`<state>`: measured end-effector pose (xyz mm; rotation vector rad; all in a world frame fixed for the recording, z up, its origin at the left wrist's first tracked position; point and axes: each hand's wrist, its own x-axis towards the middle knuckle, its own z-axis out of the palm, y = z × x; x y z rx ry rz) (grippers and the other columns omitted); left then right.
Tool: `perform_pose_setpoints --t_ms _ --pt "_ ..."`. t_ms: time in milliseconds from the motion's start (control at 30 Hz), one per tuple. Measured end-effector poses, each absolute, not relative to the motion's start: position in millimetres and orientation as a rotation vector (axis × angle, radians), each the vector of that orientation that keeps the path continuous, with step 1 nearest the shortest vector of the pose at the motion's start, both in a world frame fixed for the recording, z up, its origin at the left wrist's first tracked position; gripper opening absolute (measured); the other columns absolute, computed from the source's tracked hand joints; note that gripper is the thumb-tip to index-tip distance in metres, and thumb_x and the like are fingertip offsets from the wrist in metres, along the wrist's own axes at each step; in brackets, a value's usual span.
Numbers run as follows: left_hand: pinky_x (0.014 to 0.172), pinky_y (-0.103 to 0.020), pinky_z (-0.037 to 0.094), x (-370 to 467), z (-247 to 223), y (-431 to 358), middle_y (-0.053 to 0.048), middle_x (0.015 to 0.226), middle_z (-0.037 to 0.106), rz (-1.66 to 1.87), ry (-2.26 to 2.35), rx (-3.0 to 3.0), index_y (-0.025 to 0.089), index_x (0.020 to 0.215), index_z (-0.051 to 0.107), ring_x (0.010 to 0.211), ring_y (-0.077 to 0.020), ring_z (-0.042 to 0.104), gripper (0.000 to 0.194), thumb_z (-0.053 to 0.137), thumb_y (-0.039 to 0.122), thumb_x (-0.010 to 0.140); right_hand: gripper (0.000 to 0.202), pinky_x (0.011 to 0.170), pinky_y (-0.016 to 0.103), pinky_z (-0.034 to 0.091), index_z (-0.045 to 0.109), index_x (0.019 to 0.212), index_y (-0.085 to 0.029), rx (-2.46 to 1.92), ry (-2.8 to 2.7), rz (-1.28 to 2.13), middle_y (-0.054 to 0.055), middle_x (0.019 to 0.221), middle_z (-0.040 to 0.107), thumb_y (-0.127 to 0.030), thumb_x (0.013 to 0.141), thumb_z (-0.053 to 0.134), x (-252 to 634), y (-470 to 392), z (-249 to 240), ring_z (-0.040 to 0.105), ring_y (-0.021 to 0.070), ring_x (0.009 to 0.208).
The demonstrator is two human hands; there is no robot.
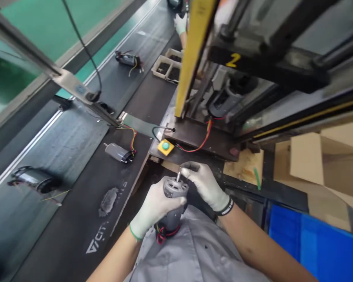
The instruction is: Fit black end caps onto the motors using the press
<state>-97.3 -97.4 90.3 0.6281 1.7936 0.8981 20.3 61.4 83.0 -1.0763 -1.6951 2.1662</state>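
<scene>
My left hand (159, 201), in a white glove, is wrapped round a grey cylindrical motor (174, 213) held upright against my lap. Red and black wires hang at the motor's lower end. A metal shaft (179, 174) stands up from its vented top. My right hand (204, 182), also gloved, has thumb and fingers closed at that shaft; whether a small part is between the fingertips is too small to tell. Just beyond my hands is a yellow box with a green button (165, 146).
Another motor (119, 152) lies on the dark bench; more motors (35, 179) lie on the conveyor. A machine with a yellow post (194, 55) holds a motor (228, 96). White trays (161, 66), cardboard boxes (307, 156) and a blue bin (314, 239) are around. Another person's gloved hand (181, 24) shows at the top.
</scene>
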Motion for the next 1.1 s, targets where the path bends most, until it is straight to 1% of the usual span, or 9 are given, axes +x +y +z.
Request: perform_pose_setpoints --t_ms 333,467,533,600,667,767,833,933,1100 --pt "0.08 -0.03 0.054 1 79 -24 -0.003 0.1 0.079 0.874 1.536 0.696 0.019 0.108 0.07 0.09 -0.0225 0.07 0.045 0.089 0.041 0.074 0.018 0.07 0.027 0.05 0.078 0.082 -0.017 -1.09 -1.54 2.018 0.004 0.08 0.077 -0.032 0.089 0.07 140 114 67 0.068 0.0186 0.077" --pt "0.086 -0.032 0.055 20 72 -4 -0.005 0.106 0.079 0.845 1.485 0.647 0.019 0.113 0.071 0.095 -0.025 0.072 0.05 0.09 0.044 0.073 0.022 0.07 0.027 0.051 0.076 0.08 -0.018 -1.092 -1.475 2.016 0.003 0.08 0.077 -0.036 0.091 0.07 162 118 56 0.068 0.0186 0.076" --pt "0.089 -0.034 0.056 23 67 2 -0.006 0.11 0.08 0.808 1.492 0.638 0.019 0.115 0.071 0.099 -0.027 0.073 0.052 0.089 0.046 0.074 0.024 0.076 0.028 0.053 0.078 0.089 -0.019 -1.081 -1.492 1.977 0.005 0.09 0.08 -0.041 0.094 0.069 178 126 45 0.072 0.0206 0.085" --pt "0.093 -0.036 0.056 22 59 4 -0.008 0.114 0.08 0.766 1.509 0.652 0.019 0.118 0.072 0.104 -0.0286 0.073 0.053 0.087 0.048 0.076 0.029 0.089 0.031 0.056 0.079 0.107 -0.021 -1.148 -1.58 1.807 0.006 0.108 0.081 -0.046 0.096 0.068 204 146 24 0.074 0.0232 0.101" --pt "0.097 -0.038 0.056 16 47 2 -0.011 0.12 0.08 0.727 1.511 0.665 0.017 0.122 0.072 0.109 -0.031 0.073 0.057 0.085 0.051 0.078 0.035 0.101 0.033 0.054 0.076 0.121 -0.023 -1.455 -1.758 1.43 0.007 0.122 0.079 -0.047 0.098 0.065 245 179 -9 0.073 0.0239 0.113" --pt "0.098 -0.041 0.058 4 25 -6 -0.015 0.122 0.081 0.653 1.584 0.656 0.014 0.122 0.074 0.112 -0.0348 0.075 0.062 0.086 0.052 0.074 0.035 0.101 0.038 0.053 0.075 0.121 -0.014 -2.035 -1.895 0.846 0.015 0.12 0.077 -0.038 0.099 0.06 312 231 -67 0.071 0.0284 0.112" --pt "0.094 -0.042 0.061 -5 12 -14 -0.015 0.115 0.083 0.589 1.69 0.656 0.015 0.115 0.077 0.108 -0.036 0.076 0.06 0.088 0.052 0.068 0.03 0.098 0.039 0.053 0.075 0.114 -0.01 -2.191 -1.926 0.742 0.019 0.114 0.076 -0.031 0.096 0.064 345 254 -101 0.071 0.0309 0.109" --pt "0.085 -0.04 0.064 -14 -4 -25 -0.013 0.106 0.085 0.478 1.819 0.677 0.018 0.107 0.079 0.1 -0.0358 0.078 0.057 0.088 0.052 0.062 0.02 0.097 0.036 0.05 0.076 0.106 -0.013 -2.213 -2.042 0.709 0.018 0.113 0.075 -0.026 0.092 0.068 364 264 -131 0.069 0.0292 0.108" --pt "0.079 -0.037 0.064 -22 -22 -43 -0.01 0.094 0.085 0.341 1.873 0.716 0.02 0.097 0.08 0.093 -0.0343 0.08 0.047 0.086 0.049 0.06 0.022 0.096 0.037 0.048 0.075 0.105 -0.014 -2.264 -2.14 0.61 0.018 0.113 0.073 -0.032 0.094 0.067 358 259 -140 0.068 0.0304 0.109"
